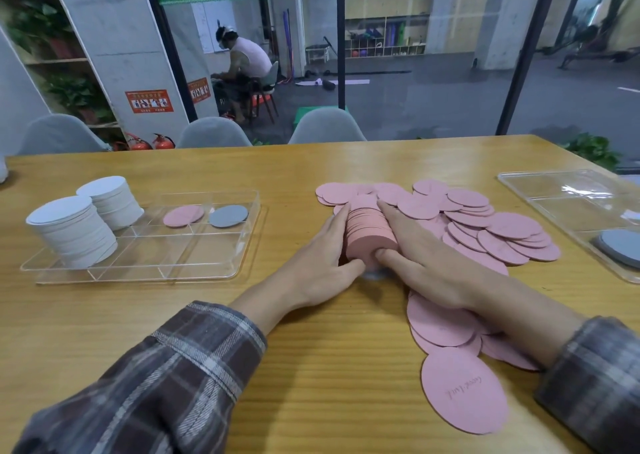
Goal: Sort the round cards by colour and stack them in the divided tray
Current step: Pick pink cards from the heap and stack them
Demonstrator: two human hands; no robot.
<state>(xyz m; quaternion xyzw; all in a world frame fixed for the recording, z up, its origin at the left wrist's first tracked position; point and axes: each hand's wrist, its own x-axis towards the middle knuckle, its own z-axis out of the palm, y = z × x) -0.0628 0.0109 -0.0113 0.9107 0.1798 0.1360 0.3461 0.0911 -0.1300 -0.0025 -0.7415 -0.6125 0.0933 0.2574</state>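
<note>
Both hands, left hand [320, 245] and right hand [420, 256], clasp a pink card stack [369, 232] between them on the table [311, 349]

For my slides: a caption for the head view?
Both hands squeeze a pink card stack beside loose pink cards; divided tray waits left.

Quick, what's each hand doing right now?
Left hand: pressed against the pink card stack, holding it.
Right hand: pressed on the stack's other side, holding it.

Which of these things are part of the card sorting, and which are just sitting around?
In use:
pink bundle between left hand and right hand
loose pink cards
divided tray
white stacks

Lying about:
second clear tray
grey chairs
fire extinguishers
</note>
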